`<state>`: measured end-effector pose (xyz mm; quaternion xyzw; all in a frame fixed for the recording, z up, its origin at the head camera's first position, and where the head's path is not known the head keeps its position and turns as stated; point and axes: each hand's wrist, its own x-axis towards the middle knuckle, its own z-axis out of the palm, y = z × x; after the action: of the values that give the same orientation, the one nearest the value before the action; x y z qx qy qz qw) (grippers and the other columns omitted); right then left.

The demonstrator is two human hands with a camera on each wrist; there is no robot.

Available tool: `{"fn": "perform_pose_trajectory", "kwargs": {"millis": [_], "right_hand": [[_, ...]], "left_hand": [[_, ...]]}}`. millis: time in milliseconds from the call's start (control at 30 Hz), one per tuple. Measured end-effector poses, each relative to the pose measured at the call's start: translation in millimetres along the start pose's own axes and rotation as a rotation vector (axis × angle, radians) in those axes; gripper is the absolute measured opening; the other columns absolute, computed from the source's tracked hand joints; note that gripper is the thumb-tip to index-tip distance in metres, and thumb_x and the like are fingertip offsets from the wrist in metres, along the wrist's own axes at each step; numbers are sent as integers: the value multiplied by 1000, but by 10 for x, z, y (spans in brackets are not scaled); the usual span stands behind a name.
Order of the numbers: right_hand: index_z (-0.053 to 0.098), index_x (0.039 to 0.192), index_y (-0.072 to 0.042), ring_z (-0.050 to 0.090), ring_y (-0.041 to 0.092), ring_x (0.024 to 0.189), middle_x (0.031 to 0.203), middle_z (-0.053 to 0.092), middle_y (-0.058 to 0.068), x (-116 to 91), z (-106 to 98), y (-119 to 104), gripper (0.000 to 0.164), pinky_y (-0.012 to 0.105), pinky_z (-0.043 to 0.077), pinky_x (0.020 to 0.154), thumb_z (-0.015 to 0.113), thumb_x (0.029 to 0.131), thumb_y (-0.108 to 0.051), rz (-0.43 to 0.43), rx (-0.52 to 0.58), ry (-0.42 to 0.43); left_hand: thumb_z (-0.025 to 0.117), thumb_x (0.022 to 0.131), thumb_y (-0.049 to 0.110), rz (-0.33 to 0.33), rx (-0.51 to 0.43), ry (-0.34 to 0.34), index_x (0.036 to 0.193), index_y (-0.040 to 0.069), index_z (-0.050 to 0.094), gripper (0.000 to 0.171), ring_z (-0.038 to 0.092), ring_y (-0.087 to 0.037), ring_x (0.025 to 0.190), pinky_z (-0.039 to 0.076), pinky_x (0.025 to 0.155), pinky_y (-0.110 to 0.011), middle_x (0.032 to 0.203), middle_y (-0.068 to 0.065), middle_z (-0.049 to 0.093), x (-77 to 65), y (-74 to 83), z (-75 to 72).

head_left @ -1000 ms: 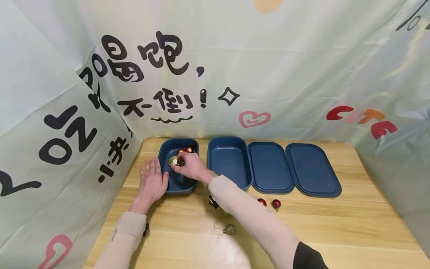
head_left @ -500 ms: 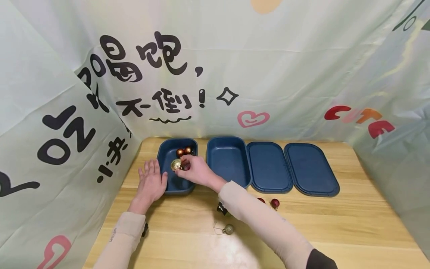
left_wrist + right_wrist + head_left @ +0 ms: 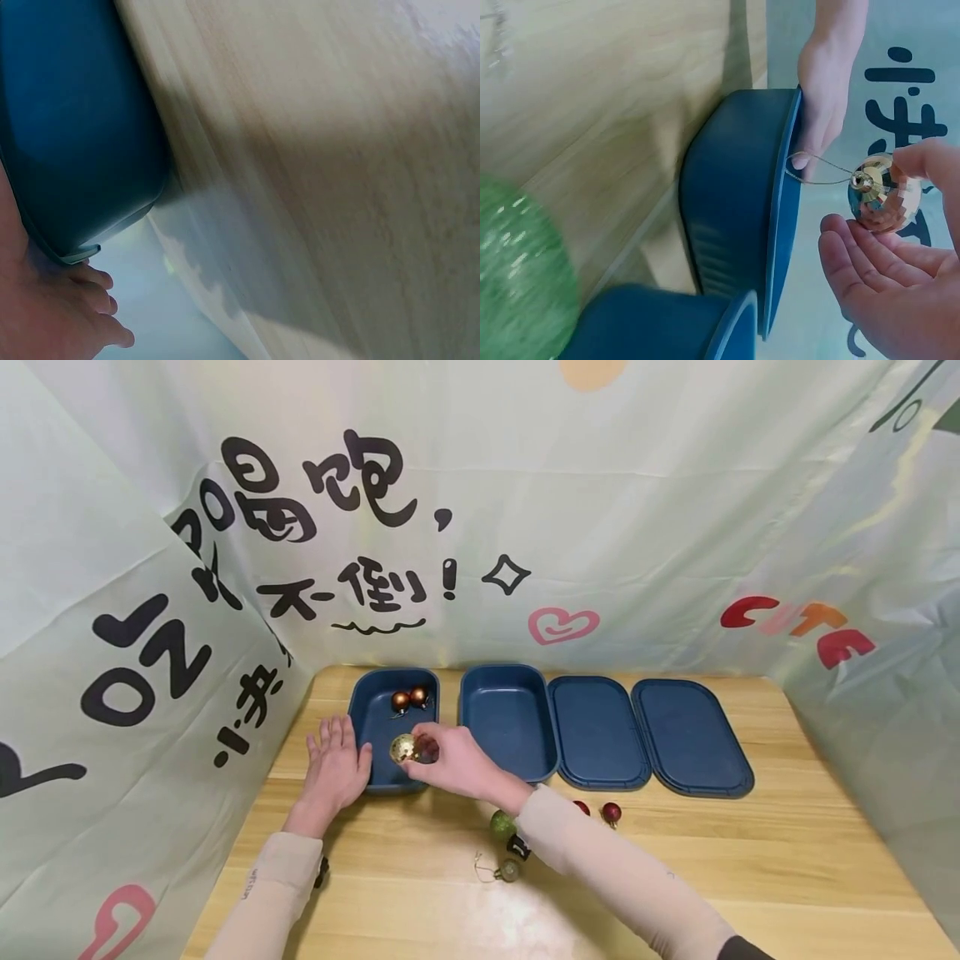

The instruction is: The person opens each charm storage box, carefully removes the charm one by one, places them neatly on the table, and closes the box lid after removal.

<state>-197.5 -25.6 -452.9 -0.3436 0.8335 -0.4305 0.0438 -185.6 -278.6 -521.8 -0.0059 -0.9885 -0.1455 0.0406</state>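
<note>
Pinched between thumb and fingers of my right hand (image 3: 467,762) is a faceted gold Christmas ball (image 3: 403,748). A thin string loop hangs from its cap in the right wrist view, where the ball (image 3: 885,196) is seen beside the box rim. In the head view it appears over the near part of the left blue box (image 3: 381,770). Two copper Christmas balls, one (image 3: 401,702) beside the other (image 3: 419,696), lie at the far end inside that box. My left hand (image 3: 333,768) rests against the box's left side, fingers straight.
To the right stand a second blue box (image 3: 510,718) and two flat blue lids, one (image 3: 600,735) beside the other (image 3: 693,739). Nearer on the wooden table lie a green ball (image 3: 502,824), a small silvery ball (image 3: 509,870) and two red balls, one (image 3: 611,813) fully visible.
My right hand has drawn the gold ball back toward the near end of the left box. The copper balls and the green ball have come into fuller view. My left hand stays put.
</note>
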Motion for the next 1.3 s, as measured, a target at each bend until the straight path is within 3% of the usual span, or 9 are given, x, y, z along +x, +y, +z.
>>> {"fn": "perform_pose_trajectory", "kwargs": {"millis": [167,367,867,1300], "right_hand": [[72,115,-7,75,24,88,96,78,7,-176,-66,71,29,30,61,76,79,92,-23,-18,-12,16],[70,124,-3,76,30,93,101,78,9,-396,-165,96,37,45,63,84,78,92,-21,19,21,21],[70,126,-7,76,20,95,105,78,5,-800,-374,157,42,35,63,87,82,90,-25,92,-8,126],[71,124,-4,75,21,89,102,78,7,-1130,-457,295,42,37,63,83,85,87,-19,112,8,201]], "left_hand": [[39,111,32,-3,-2,-3,161,-16,16,73,10,-58,158,8,123,-77,168,-40,17,-10,-4,4],[38,112,32,-13,-10,-16,161,-16,15,73,8,-58,158,6,124,-76,168,-40,15,-15,-7,-6],[38,111,31,5,-6,11,160,-18,17,72,12,-60,157,11,122,-78,167,-42,18,-14,-18,6],[37,113,32,-3,-9,-29,161,-17,13,73,7,-60,157,5,122,-78,168,-41,12,12,-24,-4]]}}
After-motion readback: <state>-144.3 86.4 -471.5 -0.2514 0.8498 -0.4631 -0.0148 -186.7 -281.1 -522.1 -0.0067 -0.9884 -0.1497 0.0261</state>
